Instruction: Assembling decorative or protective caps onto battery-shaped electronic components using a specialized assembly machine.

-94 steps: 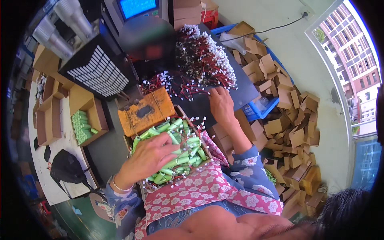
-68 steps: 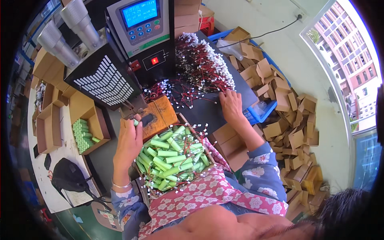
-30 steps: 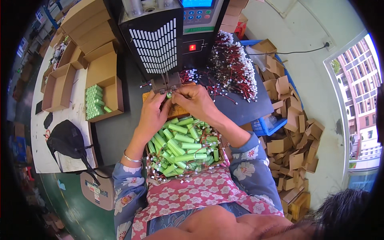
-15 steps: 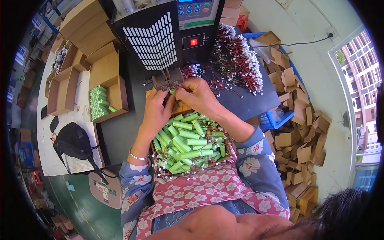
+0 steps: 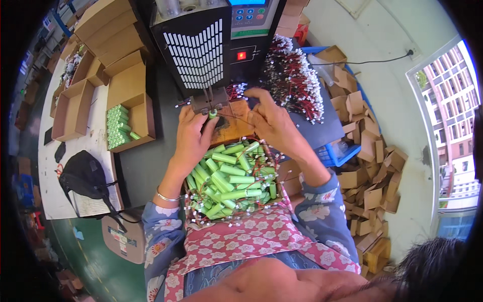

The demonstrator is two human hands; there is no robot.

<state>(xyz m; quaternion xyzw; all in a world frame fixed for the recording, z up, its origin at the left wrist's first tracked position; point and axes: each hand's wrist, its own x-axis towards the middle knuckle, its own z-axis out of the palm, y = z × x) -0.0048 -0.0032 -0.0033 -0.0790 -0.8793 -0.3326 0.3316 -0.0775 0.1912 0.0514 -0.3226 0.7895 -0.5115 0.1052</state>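
Note:
My left hand [image 5: 192, 135] pinches a small green battery cell [image 5: 213, 114] by its end, right under the two metal electrodes [image 5: 208, 95] of a black spot-welding machine [image 5: 176, 55]. To the right, my right hand [image 5: 275, 123] has its index finger raised, with the thumb and other fingers curled together. A thin wire lead [image 5: 236, 118] runs from the cell toward those fingers and seems pinched there. Both hands are above a worn wooden block [image 5: 231, 132]. Just below lies a heap of green battery cells [image 5: 229, 176] with red leads, in a tray at my lap.
A large pile of red-and-black leads with white connectors [image 5: 297, 80] lies right of the machine. An open carton [image 5: 143, 118] at left holds upright green cells. Beside it is a black bag [image 5: 86, 176]. Many small cardboard boxes [image 5: 375, 171] fill the right side, near a blue crate [image 5: 334, 153].
My right hand has moved right, away from the cell, and its index finger has lifted. The left hand stays at the electrodes with the cell. The whole view has shifted slightly.

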